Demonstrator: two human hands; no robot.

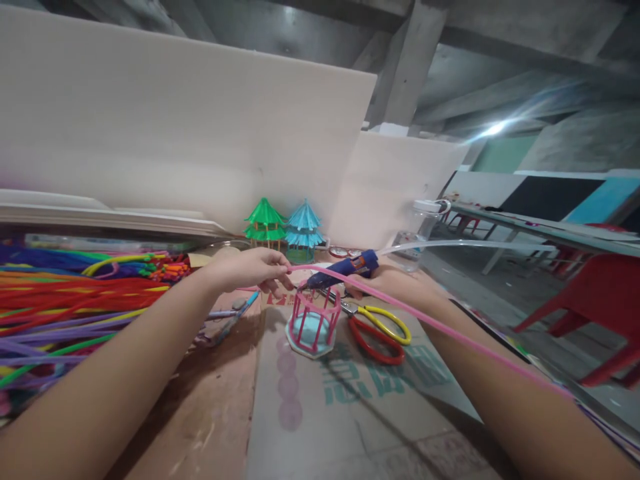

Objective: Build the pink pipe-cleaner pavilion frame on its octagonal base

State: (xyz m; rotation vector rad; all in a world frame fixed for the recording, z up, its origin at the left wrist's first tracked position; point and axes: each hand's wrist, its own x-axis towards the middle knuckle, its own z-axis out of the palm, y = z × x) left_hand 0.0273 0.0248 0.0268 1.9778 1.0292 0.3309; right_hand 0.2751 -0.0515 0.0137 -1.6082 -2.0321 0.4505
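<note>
My left hand (257, 270) pinches the end of a long pink pipe cleaner (400, 303), which stretches right across my right forearm. In my right hand (383, 283) is a dark blue hot glue gun (345, 268), a clear glue stick trailing from its back. Its nozzle points left, just above the rim of a small pink pipe-cleaner frame (315, 320). Upright posts of this frame stand on a pale blue, many-sided base. Scissors (377, 330) with one red and one yellow handle lie right of it, their blades partly hidden.
Cardboard (300, 433) covers the table under the frame. Bundles of coloured pipe cleaners (75, 300) lie at the left. Behind stand a green pavilion model (266, 220) and a blue one (304, 230), before a white board (200, 133). A clear bottle (423, 223) and red chair (600, 300) are at right.
</note>
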